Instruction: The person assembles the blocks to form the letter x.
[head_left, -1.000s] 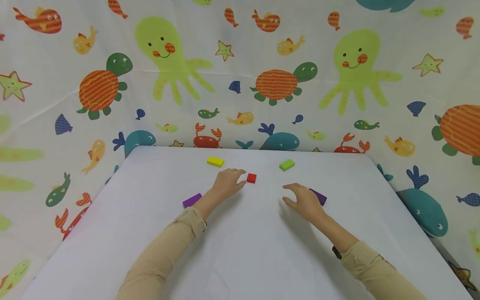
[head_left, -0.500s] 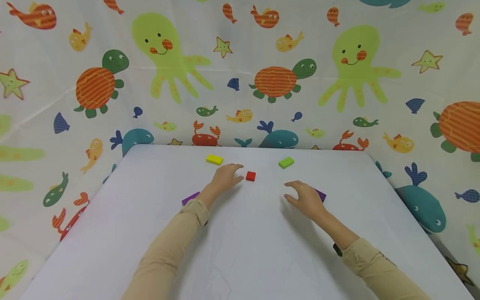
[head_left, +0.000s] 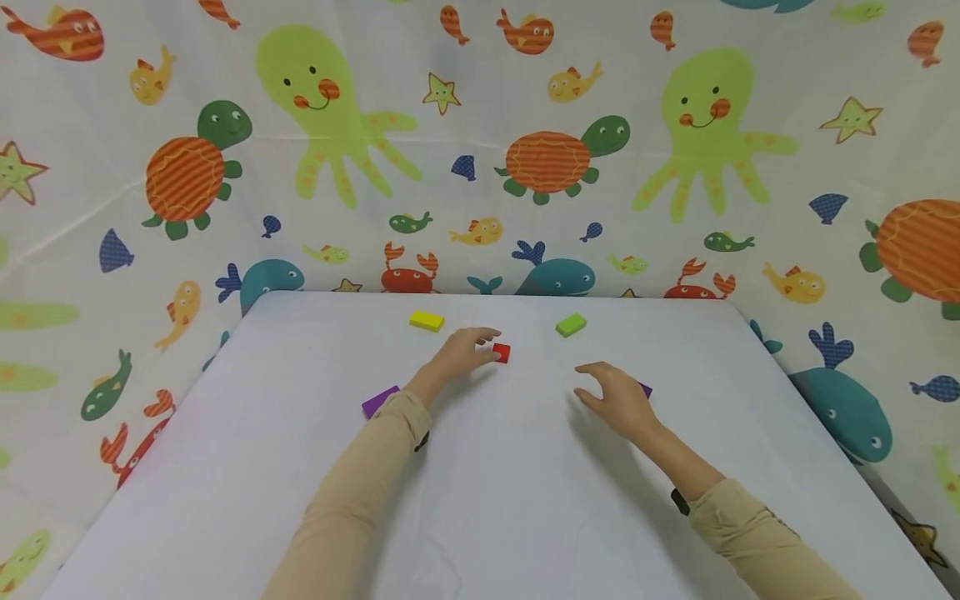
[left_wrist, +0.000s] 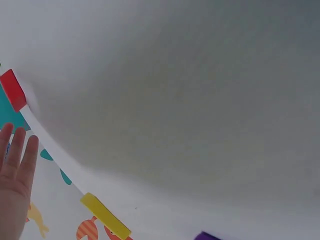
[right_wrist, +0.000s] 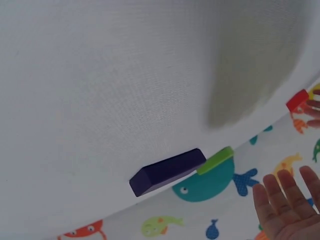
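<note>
your left hand point(head_left: 462, 352) reaches over the white table point(head_left: 495, 500), with thumb and fingers spread apart beside the red block point(head_left: 505, 356). in the head view your thumb tip overlaps the near left part of that block, while your fingers extend above its far side; whether the thumb touches it, you cannot tell from here. the left wrist view shows three of your fingers fairly straight, with the red block beyond their tips.

your right hand point(head_left: 621, 400) hangs above the table to the right of the red block and well apart from it, its thumb and fingers also spread, the gap facing left. a dark purple block point(head_left: 646, 390) sits just behind this hand, mostly hidden by it in the head view; the right wrist view shows it whole, lying apart from your straight fingers.

farther back on the table, you have a yellow block point(head_left: 427, 321) to the left and a green block point(head_left: 572, 325) to the right, with the red one nearer you and between them. another purple block point(head_left: 379, 402) lies beside your left forearm, partly covered by the tan sleeve point(head_left: 345, 500). behind the table is a cloth point(head_left: 480, 100) printed with sea animals.
</note>
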